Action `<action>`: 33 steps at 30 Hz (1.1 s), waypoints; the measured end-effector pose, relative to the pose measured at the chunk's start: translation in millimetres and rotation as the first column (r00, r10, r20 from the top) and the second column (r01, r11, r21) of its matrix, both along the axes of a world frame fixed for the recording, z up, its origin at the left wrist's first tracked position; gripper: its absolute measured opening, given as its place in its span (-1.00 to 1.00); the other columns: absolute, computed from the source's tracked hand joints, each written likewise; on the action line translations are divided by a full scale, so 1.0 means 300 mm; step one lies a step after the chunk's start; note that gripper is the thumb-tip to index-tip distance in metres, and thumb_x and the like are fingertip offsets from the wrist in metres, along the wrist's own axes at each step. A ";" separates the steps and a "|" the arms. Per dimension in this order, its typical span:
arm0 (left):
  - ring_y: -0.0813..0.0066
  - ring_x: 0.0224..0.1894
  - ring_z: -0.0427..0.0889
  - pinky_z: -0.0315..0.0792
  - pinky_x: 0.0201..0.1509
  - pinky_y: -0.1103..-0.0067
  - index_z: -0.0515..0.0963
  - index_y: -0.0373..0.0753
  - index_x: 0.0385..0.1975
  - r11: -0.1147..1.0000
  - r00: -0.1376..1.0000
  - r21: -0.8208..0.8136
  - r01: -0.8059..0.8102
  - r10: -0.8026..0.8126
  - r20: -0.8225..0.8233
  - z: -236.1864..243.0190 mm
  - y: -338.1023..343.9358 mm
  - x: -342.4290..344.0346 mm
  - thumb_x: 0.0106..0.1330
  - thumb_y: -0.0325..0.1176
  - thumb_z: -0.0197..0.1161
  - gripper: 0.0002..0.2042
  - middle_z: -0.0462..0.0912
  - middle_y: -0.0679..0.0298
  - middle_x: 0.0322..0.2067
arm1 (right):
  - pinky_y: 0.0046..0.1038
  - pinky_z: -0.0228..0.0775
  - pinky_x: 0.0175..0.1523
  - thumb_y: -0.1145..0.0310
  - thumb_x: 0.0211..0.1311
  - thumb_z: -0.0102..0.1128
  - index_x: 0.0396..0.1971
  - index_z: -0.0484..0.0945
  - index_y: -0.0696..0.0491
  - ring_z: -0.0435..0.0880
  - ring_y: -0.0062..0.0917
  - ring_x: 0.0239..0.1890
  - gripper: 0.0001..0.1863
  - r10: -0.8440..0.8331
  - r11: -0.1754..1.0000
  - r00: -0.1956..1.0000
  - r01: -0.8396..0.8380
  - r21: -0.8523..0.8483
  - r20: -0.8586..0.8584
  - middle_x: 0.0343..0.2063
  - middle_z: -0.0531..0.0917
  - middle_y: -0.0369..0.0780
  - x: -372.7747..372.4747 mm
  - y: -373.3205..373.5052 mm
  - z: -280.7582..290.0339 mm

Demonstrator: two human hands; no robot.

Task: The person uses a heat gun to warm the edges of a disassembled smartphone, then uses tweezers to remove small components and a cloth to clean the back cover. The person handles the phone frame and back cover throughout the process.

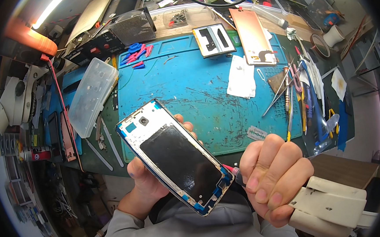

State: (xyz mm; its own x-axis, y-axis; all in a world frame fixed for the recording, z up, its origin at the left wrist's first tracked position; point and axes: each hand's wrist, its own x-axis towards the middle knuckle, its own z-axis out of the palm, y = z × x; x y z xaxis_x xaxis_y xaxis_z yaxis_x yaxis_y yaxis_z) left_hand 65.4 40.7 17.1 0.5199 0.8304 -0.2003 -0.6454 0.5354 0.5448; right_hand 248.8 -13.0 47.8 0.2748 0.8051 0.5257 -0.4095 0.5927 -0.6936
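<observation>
My left hand (pixel 149 183) holds a tilted phone frame (pixel 179 159) over the near edge of the mat, thumb on its left side and fingertips round its right side. The frame is silver-white with blue edge patches, a camera hole near its upper end and a black panel in the middle. My right hand (pixel 274 178) is closed round a syringe-like dispenser, mostly hidden by the fingers. Its thin pink tip (pixel 228 166) meets the frame's lower right edge; I cannot tell if it touches. Beside that hand is a beige plastic body (pixel 330 203), its link to the dispenser unclear.
A scratched blue mat (pixel 174 88) covers the bench. Left are a clear plastic box (pixel 93 96) and metal tools; behind, pink and blue clips (pixel 137 54). Far right are a rose-gold panel (pixel 252 35), white paper (pixel 241 77), tweezers (pixel 280 90) and a tape roll (pixel 320 45).
</observation>
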 end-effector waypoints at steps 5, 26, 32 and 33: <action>0.18 0.14 0.43 0.38 0.33 0.28 0.16 -0.36 0.31 1.000 0.999 0.015 0.000 -0.001 0.034 -0.012 0.000 -0.001 -0.03 0.19 0.47 0.02 0.35 -0.01 0.09 | -0.46 0.41 -0.32 0.38 0.13 0.48 -0.44 0.52 0.00 0.46 -0.57 -0.47 -0.77 0.003 1.000 1.000 -0.003 -0.001 0.011 -0.50 0.52 -0.36 0.005 -0.006 0.002; 0.09 0.29 0.37 0.38 0.36 0.16 0.11 -0.29 0.38 0.998 0.997 -0.034 0.059 -0.057 0.056 -0.036 0.008 -0.034 -0.21 0.13 0.67 0.17 0.32 0.01 0.25 | -0.49 0.39 -0.35 0.32 0.16 0.46 -0.44 0.50 -0.01 0.45 -0.58 -0.46 -0.77 0.005 1.000 0.999 -0.005 -0.006 0.033 -0.49 0.52 -0.36 0.019 -0.028 -0.001; 0.11 0.27 0.38 0.38 0.36 0.17 0.11 -0.29 0.37 0.997 0.993 -0.051 0.054 -0.048 0.108 -0.043 0.009 -0.036 -0.26 0.05 0.70 0.18 0.33 0.02 0.23 | -0.65 0.29 -0.38 0.08 0.29 0.35 -0.41 0.43 -0.10 0.43 -0.67 -0.38 -0.70 -0.022 1.000 0.992 0.020 0.016 0.127 -0.44 0.49 -0.39 0.026 -0.022 -0.021; 0.10 0.28 0.38 0.38 0.37 0.17 0.10 -0.29 0.38 0.997 0.992 -0.051 0.054 -0.048 0.115 -0.050 0.006 -0.039 -0.26 0.06 0.70 0.19 0.32 0.03 0.24 | -0.64 0.29 -0.37 0.08 0.28 0.36 -0.41 0.43 -0.10 0.42 -0.67 -0.37 -0.69 -0.039 0.999 0.990 0.036 0.026 0.133 -0.44 0.49 -0.39 0.026 -0.022 -0.026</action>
